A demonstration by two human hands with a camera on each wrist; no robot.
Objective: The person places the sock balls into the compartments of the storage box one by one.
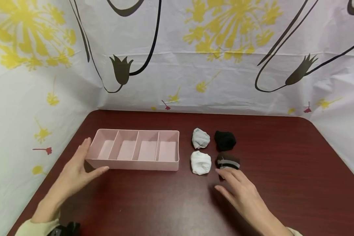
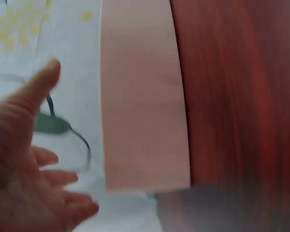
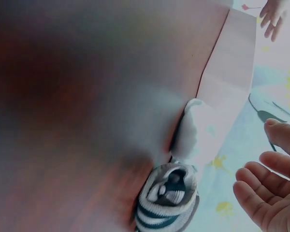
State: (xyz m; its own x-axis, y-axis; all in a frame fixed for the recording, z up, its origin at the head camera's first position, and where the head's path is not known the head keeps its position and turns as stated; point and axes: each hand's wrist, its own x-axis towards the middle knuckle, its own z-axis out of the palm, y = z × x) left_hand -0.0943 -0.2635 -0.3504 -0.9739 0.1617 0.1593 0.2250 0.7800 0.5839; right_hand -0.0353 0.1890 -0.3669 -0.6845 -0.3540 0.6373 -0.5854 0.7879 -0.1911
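A pink tray (image 1: 135,165) with several compartments stands at the left of the table. My left hand (image 1: 72,173) is at its left end, fingers spread and thumb apart, holding nothing. The left wrist view shows the tray's long pink side (image 2: 142,96) beside that hand (image 2: 24,169). To the tray's right lie rolled socks: light grey (image 1: 200,138), white (image 1: 201,163), black (image 1: 225,140) and dark brown striped (image 1: 227,158). My right hand (image 1: 245,196) is just in front of the striped one, fingers loosely bent and nothing gripped. The right wrist view shows the striped sock's folded opening (image 3: 157,205).
All of it stands on a dark red-brown table (image 1: 153,200) with rounded far corners. A white sheet (image 1: 165,85) printed with yellow flowers and dark stems hangs behind and along the sides. A black strap (image 1: 63,229) is around my left wrist.
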